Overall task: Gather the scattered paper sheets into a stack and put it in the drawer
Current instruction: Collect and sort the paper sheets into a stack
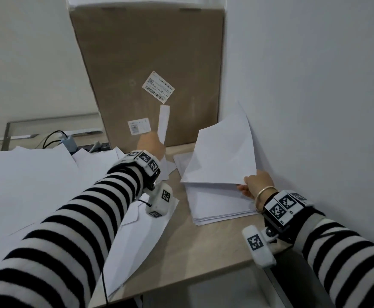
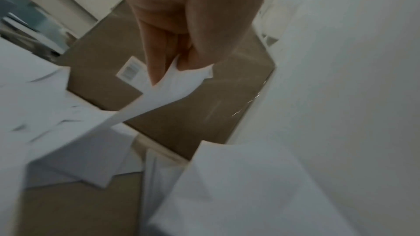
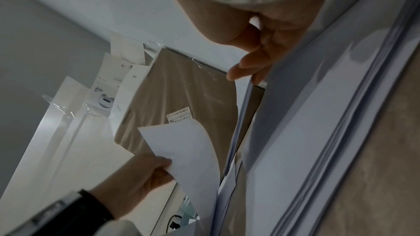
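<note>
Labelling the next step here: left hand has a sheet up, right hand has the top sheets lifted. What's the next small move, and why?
Probably carry the sheet in the left hand rightward and slip it onto the stack. The right hand holds the top sheets raised at the near edge, leaving a gap, and many loose sheets lie on the desk at left.

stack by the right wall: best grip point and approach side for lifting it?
Judgement: pinch the stack at its near-right corner, coming from the desk's front edge. The right hand already lifts the top sheets there, leaving a gap for the fingers. The wall blocks the right side, and the box stands behind.
</note>
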Tool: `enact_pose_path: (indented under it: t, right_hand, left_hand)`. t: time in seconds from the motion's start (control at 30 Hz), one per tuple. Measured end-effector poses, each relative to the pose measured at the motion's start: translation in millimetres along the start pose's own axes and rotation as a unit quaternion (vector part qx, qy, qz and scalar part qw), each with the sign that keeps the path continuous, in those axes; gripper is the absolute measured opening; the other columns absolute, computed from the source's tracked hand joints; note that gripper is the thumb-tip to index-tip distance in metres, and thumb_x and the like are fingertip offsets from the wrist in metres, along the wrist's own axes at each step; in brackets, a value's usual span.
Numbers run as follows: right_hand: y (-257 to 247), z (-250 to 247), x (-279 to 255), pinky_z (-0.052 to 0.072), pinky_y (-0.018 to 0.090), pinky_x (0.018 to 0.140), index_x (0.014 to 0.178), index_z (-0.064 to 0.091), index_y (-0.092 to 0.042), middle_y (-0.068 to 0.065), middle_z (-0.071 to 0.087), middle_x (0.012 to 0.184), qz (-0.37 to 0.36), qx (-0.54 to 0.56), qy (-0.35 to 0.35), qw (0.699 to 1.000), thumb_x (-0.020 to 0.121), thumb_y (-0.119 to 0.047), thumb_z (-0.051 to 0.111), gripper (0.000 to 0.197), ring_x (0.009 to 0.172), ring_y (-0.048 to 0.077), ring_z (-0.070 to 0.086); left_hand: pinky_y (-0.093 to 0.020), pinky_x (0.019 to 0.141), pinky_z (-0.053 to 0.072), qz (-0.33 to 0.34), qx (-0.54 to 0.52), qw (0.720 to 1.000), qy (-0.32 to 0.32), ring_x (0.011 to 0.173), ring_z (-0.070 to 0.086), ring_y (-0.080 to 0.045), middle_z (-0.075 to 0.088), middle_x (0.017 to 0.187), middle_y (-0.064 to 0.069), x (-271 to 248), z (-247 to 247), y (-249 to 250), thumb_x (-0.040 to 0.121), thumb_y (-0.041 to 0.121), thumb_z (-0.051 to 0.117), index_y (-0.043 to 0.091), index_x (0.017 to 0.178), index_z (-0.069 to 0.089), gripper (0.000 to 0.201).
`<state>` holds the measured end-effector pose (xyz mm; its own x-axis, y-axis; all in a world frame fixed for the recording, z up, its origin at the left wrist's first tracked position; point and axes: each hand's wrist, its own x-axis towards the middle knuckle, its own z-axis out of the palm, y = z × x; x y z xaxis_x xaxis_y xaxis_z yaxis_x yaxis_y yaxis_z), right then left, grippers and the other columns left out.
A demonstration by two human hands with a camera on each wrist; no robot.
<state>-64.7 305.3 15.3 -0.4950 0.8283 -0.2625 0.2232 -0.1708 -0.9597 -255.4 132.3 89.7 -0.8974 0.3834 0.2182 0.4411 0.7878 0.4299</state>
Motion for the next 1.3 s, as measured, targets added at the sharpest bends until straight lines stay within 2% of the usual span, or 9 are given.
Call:
enact_pose_path:
  t: [0.13,0.23,0.3,0.4,0.5,0.63,0.8,1.07,1.3]
  right_hand:
    - [0,9,-12,0.038,0.015,0.027,0.089,0.048,-0.002,0.013,0.056,0.041,0.014,0.007,-0.035,0.999,0.094,0.008,0.033,0.018,0.024,0.012,0.051]
    - [-1,14,-19,0.037,0.016,0.027,0.100,0.050,-0.005,0.014,0.056,0.041,0.045,0.030,-0.055,0.997,0.094,0.008,0.032,0.023,0.024,0.015,0.051]
    - [0,9,-23,0.037,0.015,0.028,0.098,0.050,-0.003,0.011,0.055,0.038,0.051,0.027,-0.062,0.996,0.095,0.009,0.027,0.026,0.027,0.017,0.054]
    - [4,0,-24,0.038,0.015,0.029,0.085,0.047,-0.005,0.006,0.057,0.043,0.058,0.031,-0.075,0.995,0.097,0.005,0.025,0.027,0.036,0.017,0.058]
    - [13,-10,-19,0.034,0.012,0.027,0.082,0.045,-0.009,0.007,0.054,0.034,0.080,0.061,-0.064,0.993,0.099,0.000,0.019,0.033,0.026,0.017,0.053]
    - [17,-14,-16,0.032,0.009,0.029,0.088,0.044,-0.012,0.009,0.056,0.038,0.084,0.055,-0.059,0.993,0.100,0.000,0.021,0.029,0.024,0.014,0.050]
    - [13,-19,-19,0.030,0.008,0.028,0.074,0.044,-0.007,0.012,0.056,0.048,0.087,0.044,-0.066,0.993,0.095,0.006,0.026,0.031,0.024,0.010,0.048]
    - [15,-14,-2,0.032,0.011,0.032,0.107,0.049,-0.008,0.020,0.059,0.071,0.047,0.007,-0.065,0.997,0.094,0.007,0.032,0.026,0.026,0.008,0.047]
    - [8,-8,6,0.034,0.015,0.036,0.081,0.049,-0.013,0.016,0.060,0.068,0.027,-0.018,-0.077,0.997,0.093,0.007,0.034,0.028,0.031,0.007,0.047]
  left_hand:
    - [-0.044,0.081,0.057,-0.003,-0.191,0.980,-0.047,0.091,0.068,-0.036,0.065,0.110,-0.021,-11,-13,31,0.090,0.002,0.046,-0.008,0.111,0.057,0.025]
    - [-0.037,0.081,0.058,-0.039,-0.403,0.891,-0.208,0.088,0.064,-0.028,0.053,0.117,-0.015,-32,-9,57,0.098,0.028,0.050,0.003,0.124,0.046,0.036]
    - [-0.033,0.091,0.051,-0.053,-0.419,0.866,-0.268,0.103,0.057,-0.028,0.047,0.126,-0.016,-38,-3,62,0.098,0.040,0.045,0.008,0.141,0.035,0.054]
    - [-0.033,0.092,0.043,-0.042,-0.343,0.919,-0.189,0.098,0.052,-0.022,0.051,0.123,-0.017,-32,1,39,0.099,0.019,0.046,0.001,0.140,0.040,0.045]
    - [-0.037,0.108,0.036,-0.059,-0.162,0.972,-0.161,0.129,0.043,-0.028,0.041,0.145,-0.015,-23,0,-7,0.096,0.010,0.051,0.003,0.144,0.036,0.051]
    - [-0.038,0.115,0.026,-0.125,-0.080,0.960,-0.238,0.142,0.028,-0.026,0.026,0.156,-0.007,-25,11,-58,0.093,0.032,0.058,0.014,0.152,0.017,0.074]
    - [-0.034,0.112,0.025,-0.102,-0.073,0.961,-0.245,0.141,0.031,-0.024,0.026,0.156,-0.007,-24,32,-65,0.090,0.041,0.060,0.012,0.152,0.016,0.081]
    - [-0.035,0.111,0.027,-0.094,-0.003,0.963,-0.251,0.139,0.033,-0.028,0.029,0.154,-0.009,6,54,-51,0.090,0.050,0.054,0.008,0.150,0.018,0.082]
    - [-0.039,0.109,0.030,-0.108,-0.014,0.967,-0.229,0.136,0.037,-0.030,0.035,0.150,-0.011,29,75,-57,0.086,0.053,0.060,0.006,0.148,0.022,0.087]
